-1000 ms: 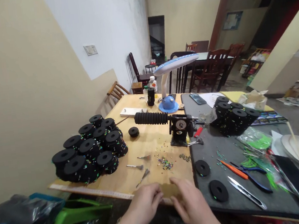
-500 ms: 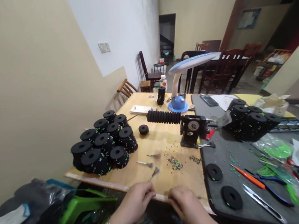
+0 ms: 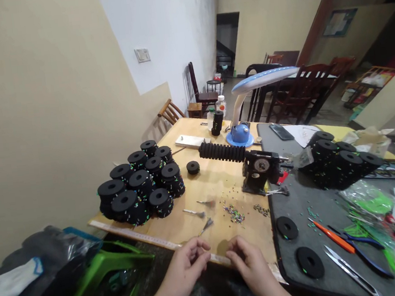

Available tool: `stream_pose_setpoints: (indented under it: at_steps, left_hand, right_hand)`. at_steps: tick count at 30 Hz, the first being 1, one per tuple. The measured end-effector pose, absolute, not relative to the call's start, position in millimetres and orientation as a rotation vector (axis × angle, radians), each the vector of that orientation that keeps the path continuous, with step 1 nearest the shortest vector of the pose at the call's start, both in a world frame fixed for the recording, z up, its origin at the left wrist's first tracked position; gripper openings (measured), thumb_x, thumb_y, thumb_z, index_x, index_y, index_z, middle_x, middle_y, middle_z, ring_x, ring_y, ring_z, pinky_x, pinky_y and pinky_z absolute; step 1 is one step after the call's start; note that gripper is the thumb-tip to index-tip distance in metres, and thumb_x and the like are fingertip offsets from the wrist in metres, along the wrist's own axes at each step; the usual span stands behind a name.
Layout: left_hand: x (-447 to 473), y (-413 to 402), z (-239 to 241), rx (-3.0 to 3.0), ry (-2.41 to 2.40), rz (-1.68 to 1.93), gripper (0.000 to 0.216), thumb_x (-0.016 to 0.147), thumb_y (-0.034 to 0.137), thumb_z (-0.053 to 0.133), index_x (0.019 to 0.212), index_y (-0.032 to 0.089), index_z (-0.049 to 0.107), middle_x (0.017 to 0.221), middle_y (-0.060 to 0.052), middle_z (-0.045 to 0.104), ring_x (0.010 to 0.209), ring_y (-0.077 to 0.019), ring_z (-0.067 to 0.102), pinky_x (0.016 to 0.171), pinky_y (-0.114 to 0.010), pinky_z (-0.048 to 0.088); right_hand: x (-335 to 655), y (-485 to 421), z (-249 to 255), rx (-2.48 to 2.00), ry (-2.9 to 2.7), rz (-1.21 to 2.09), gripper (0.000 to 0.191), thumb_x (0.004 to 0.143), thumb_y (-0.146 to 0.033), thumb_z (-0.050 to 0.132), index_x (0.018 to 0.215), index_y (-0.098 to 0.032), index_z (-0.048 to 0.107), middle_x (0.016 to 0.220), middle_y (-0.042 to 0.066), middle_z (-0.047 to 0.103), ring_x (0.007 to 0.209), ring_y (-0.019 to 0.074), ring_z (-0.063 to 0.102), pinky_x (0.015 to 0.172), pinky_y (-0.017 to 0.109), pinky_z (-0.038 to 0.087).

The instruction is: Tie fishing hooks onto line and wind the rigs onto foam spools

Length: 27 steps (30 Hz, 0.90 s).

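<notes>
At the table's front edge, my left hand (image 3: 189,268) has its fingers curled and thumb brought close to them. My right hand (image 3: 249,262) faces it a short gap away, curled in a similar pinch. Whatever either hand may hold is too thin or small to make out. Just beyond them lie small brush-like tufted pieces (image 3: 195,213) and a scattered pile of coloured beads (image 3: 234,214). Small metallic pieces (image 3: 261,210) lie right of the beads. A black winding device (image 3: 257,172) carries a row of black foam rings (image 3: 222,152) on its shaft.
Stacks of black foam spools (image 3: 140,180) stand at left, more spools (image 3: 340,162) at right. A blue lamp (image 3: 240,135) stands behind the device. On the grey mat (image 3: 292,260) lie an orange-handled tool (image 3: 336,239), pliers (image 3: 367,247), tweezers (image 3: 350,268) and a phone (image 3: 281,132).
Both hands have turned so their thumbs and curled fingers show more, and their fingertips look less tightly closed. The camera view has shifted slightly. The table items look unmoved.
</notes>
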<state>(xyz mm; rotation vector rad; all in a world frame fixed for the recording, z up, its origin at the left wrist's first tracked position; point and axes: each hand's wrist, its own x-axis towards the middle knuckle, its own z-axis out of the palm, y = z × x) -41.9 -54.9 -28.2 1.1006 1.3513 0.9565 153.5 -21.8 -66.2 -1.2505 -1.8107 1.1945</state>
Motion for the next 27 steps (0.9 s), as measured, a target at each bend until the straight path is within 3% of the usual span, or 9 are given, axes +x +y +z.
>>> stream_pose_setpoints:
  at_steps: [5, 10, 21, 23, 27]
  left_hand:
    - [-23.2, -58.3, -42.0, 1.036, 1.316, 0.991, 0.032, 0.070, 0.026, 0.075, 0.098, 0.015, 0.062, 0.060, 0.007, 0.051, 0.060, -0.0129, 0.050, 0.060, -0.024, 0.038]
    - [-8.8, -59.3, -60.2, 0.945, 1.262, 0.943, 0.039, 0.064, 0.023, 0.080, 0.097, 0.012, 0.063, 0.057, 0.008, 0.050, 0.056, -0.0104, 0.047, 0.056, -0.022, 0.035]
    - [4.9, -64.9, -84.0, 0.813, 1.215, 1.024, 0.056, 0.061, 0.037, 0.085, 0.106, 0.015, 0.060, 0.052, 0.011, 0.050, 0.041, -0.0057, 0.041, 0.042, -0.018, 0.028]
    - [5.4, -64.3, -82.2, 0.827, 1.203, 1.037, 0.052, 0.064, 0.043, 0.083, 0.102, 0.015, 0.062, 0.053, 0.009, 0.052, 0.041, -0.0057, 0.041, 0.041, -0.017, 0.029]
    - [5.1, -60.3, -74.9, 0.936, 1.245, 0.991, 0.041, 0.074, 0.054, 0.070, 0.073, 0.014, 0.062, 0.052, 0.005, 0.054, 0.039, -0.0052, 0.041, 0.040, -0.017, 0.029]
  right_hand:
    - [156.3, -20.2, -67.5, -1.216, -1.722, 1.293, 0.010, 0.083, -0.025, 0.055, 0.075, -0.020, 0.052, 0.066, -0.003, 0.051, 0.062, 0.0163, 0.050, 0.058, 0.026, 0.038]
    - [159.6, -19.8, -71.3, -1.156, -1.627, 1.399, 0.009, 0.083, -0.025, 0.057, 0.077, -0.020, 0.052, 0.069, -0.003, 0.051, 0.064, 0.0157, 0.049, 0.059, 0.026, 0.038]
    - [162.8, -22.8, -69.5, -1.052, -1.448, 1.541, 0.020, 0.083, -0.035, 0.064, 0.079, -0.019, 0.054, 0.071, -0.003, 0.050, 0.064, 0.0150, 0.048, 0.060, 0.027, 0.039]
    - [163.3, -22.9, -70.1, -1.038, -1.447, 1.551, 0.020, 0.083, -0.036, 0.064, 0.080, -0.019, 0.054, 0.070, -0.003, 0.049, 0.063, 0.0148, 0.048, 0.059, 0.026, 0.039]
    - [164.3, -22.9, -69.2, -1.052, -1.479, 1.550, 0.019, 0.083, -0.035, 0.064, 0.080, -0.019, 0.054, 0.070, -0.003, 0.049, 0.064, 0.0148, 0.048, 0.060, 0.026, 0.039]
